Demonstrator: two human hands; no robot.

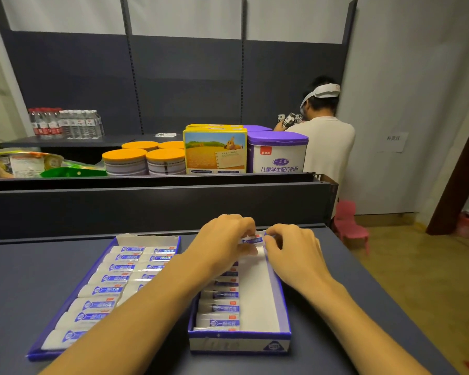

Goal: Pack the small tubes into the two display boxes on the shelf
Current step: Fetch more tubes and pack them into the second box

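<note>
Two display boxes. Left box [65, 315]: two columns of tubes, mostly hidden by the forearm. Right box [279, 301]: one column, about seven visible, right half bare. Left hand [222, 239] and right hand [290, 247] pinch one tube [253, 240] between them at its far end.

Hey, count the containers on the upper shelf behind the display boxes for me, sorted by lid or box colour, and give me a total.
Orange-lidded tins: 4
Purple-lidded tins: 2, the rear one mostly hidden
Yellow boxes: 2, one behind the other
Total: 8 in view; more may be hidden behind them.
</note>
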